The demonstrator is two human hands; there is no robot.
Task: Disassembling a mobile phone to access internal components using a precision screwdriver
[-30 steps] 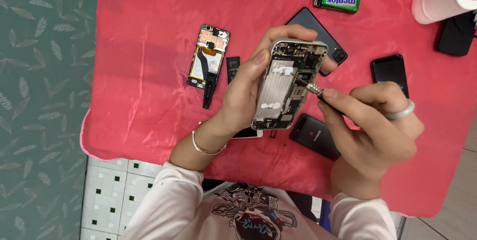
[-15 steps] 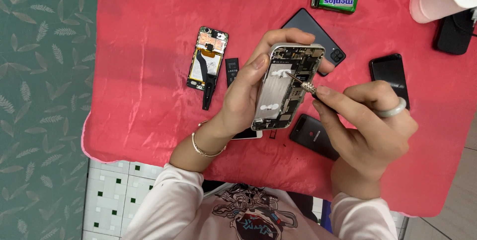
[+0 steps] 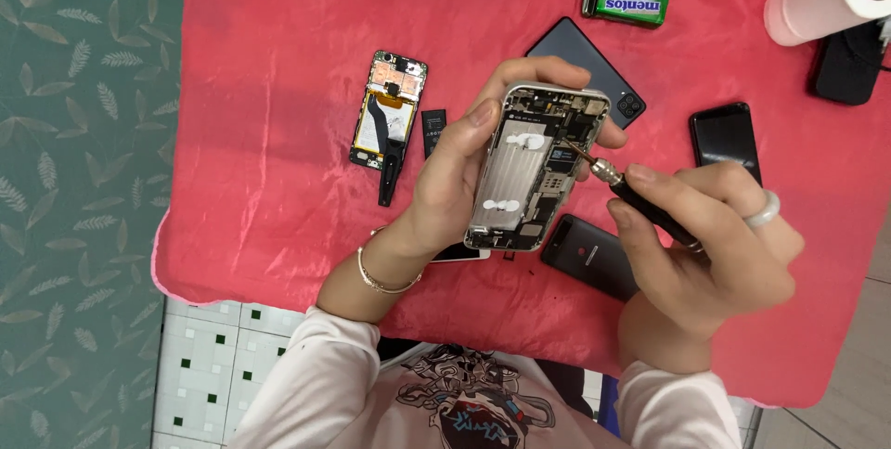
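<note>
My left hand (image 3: pixel 445 194) grips the opened phone (image 3: pixel 538 166) above the red cloth (image 3: pixel 269 189). My right hand (image 3: pixel 710 254) pinches a screwdriver (image 3: pixel 631 194), its tip touching the phone's upper right. Another gutted phone (image 3: pixel 388 110) lies well left of it.

We see an opened smartphone (image 3: pixel 536 166) with its back cover off, silver metal frame, a grey shield plate down the middle and dark circuit parts along the top and right edge. It's raised above the red cloth (image 3: pixel 269 170), upright with a slight tilt, top end pointing away, insides facing the camera. A small precision screwdriver (image 3: pixel 640 200) with a black handle and knurled silver collar lies slanted, tip touching the phone's upper right area beside the circuit parts, handle running down to the right of the phone.
</note>
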